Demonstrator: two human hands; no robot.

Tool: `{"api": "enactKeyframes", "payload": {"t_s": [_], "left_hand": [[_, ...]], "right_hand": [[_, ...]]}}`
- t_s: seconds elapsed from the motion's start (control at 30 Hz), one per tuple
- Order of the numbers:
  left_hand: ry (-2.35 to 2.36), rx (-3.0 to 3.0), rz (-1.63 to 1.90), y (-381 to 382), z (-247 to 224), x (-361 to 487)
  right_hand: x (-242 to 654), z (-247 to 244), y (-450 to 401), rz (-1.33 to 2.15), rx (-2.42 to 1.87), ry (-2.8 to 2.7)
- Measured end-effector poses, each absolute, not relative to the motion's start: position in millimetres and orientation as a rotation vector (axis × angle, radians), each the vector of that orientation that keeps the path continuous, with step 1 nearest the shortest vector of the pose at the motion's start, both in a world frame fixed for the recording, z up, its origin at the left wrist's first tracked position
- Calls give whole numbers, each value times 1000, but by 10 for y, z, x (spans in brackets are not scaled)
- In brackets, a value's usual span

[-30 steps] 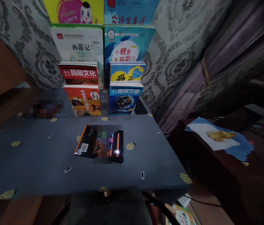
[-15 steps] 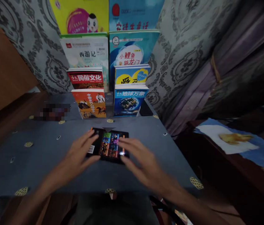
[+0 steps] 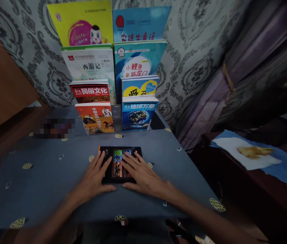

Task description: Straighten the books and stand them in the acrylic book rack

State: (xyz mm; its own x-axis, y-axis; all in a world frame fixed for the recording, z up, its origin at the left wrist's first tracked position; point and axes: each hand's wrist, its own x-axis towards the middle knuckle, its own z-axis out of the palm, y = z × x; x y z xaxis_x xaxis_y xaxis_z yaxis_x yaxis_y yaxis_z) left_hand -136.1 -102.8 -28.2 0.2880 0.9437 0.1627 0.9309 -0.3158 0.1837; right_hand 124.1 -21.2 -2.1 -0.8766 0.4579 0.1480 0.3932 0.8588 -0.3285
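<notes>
A black book (image 3: 117, 163) with rows of small coloured pictures on its cover lies flat on the table. My left hand (image 3: 96, 174) rests with spread fingers over its left part and lower edge. Across the right part lies my right hand (image 3: 139, 171), its fingers stretched out over the coloured pictures and its thumb by the near edge. Both hands are open and grip nothing. Parts of the cover are hidden beneath them.
Behind stand two columns of upright books, with an orange book (image 3: 95, 118) and a blue earth book (image 3: 139, 115) in front. A dark phone-like slab (image 3: 157, 121) lies beside them. At right, a side table bears a blue cloth (image 3: 286, 169) and white paper (image 3: 231, 149).
My hands have come down onto the black book, the right one moving left across its cover. The book now lies straighter. The view has shifted slightly.
</notes>
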Motion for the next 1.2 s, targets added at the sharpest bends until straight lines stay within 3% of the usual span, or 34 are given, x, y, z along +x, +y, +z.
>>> {"api": "enactKeyframes", "payload": {"t_s": [0.27,0.43,0.73,1.2], "left_hand": [[1819,2496,306,-1026,-170,-1154],[1843,2381,404,-858,-102,-1147],[1881,2425,467,-785,-197,-1154],[1691,2685,323,-906,-184,-1002]], "right_hand": [[1036,134,-182,532,-699,-2841],[854,-16,-124,373,-823,-2775],[1335,-121,5,188,-1193,-2616],[1417,-136,-50,217,-1025,-2510]]}}
